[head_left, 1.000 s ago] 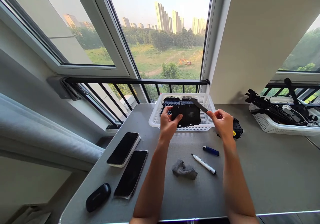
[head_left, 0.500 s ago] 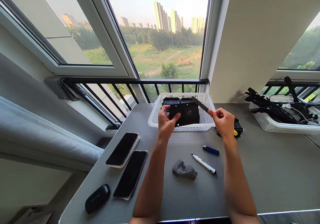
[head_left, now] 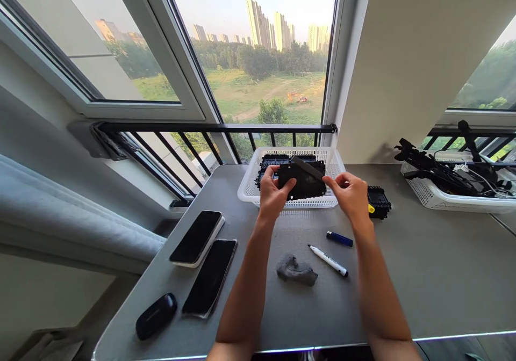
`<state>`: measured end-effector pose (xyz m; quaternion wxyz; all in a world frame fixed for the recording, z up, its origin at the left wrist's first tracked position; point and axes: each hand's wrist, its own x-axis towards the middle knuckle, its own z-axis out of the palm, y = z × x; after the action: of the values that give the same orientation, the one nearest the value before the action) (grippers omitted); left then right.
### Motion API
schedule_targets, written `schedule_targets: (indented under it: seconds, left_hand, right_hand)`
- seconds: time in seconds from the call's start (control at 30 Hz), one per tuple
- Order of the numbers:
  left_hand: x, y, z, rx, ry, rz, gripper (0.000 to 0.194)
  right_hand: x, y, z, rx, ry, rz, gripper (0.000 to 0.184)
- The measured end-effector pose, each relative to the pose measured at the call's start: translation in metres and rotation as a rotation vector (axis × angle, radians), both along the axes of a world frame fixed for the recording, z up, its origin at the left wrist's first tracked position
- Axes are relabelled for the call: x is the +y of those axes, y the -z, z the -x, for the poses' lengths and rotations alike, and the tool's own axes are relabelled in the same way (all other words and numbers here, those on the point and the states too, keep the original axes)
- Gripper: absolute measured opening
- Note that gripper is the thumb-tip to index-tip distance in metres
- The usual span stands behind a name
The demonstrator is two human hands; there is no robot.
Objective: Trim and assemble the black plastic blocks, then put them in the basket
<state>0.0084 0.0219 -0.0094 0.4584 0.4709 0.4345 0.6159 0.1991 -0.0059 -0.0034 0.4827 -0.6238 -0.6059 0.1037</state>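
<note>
My left hand [head_left: 273, 195] grips the left edge of a flat black plastic panel [head_left: 304, 182], held up just in front of a white mesh basket [head_left: 250, 186]. My right hand [head_left: 349, 195] pinches a thin dark strip [head_left: 307, 167] that lies across the panel's top right. More black parts lie inside the basket behind the panel. A small black part with a yellow spot [head_left: 377, 202] sits on the grey table just right of my right hand.
On the table [head_left: 423, 275] lie a blue pen cap [head_left: 339, 238], an uncapped white marker [head_left: 328, 260], a grey cloth [head_left: 296, 271], two phones [head_left: 196, 231] [head_left: 209, 278] and a black case [head_left: 156, 316]. A second white basket [head_left: 447, 200] of black parts and cables stands far right.
My right hand moved left, bringing the thin strip onto the panel's top. The panel was lifted slightly and my left hand shifted with it.
</note>
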Motion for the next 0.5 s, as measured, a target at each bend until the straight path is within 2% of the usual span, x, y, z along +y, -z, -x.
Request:
schedule_targets:
  seconds: [0.13,0.37,0.5]
  left_hand:
    - [0.003,0.002,0.004,-0.007,0.002,-0.027,0.048]
    - [-0.001,-0.002,-0.004,0.003,0.054,-0.036,0.049]
    - [-0.003,-0.005,0.000,-0.011,0.029,-0.044,0.049]
  right_hand:
    - [-0.002,-0.002,-0.014,0.043,0.066,-0.026,0.054]
    - [-0.009,-0.007,0.016,-0.022,-0.012,-0.023,0.052]
    - [-0.007,-0.005,0.005,0.014,0.040,-0.046,0.053]
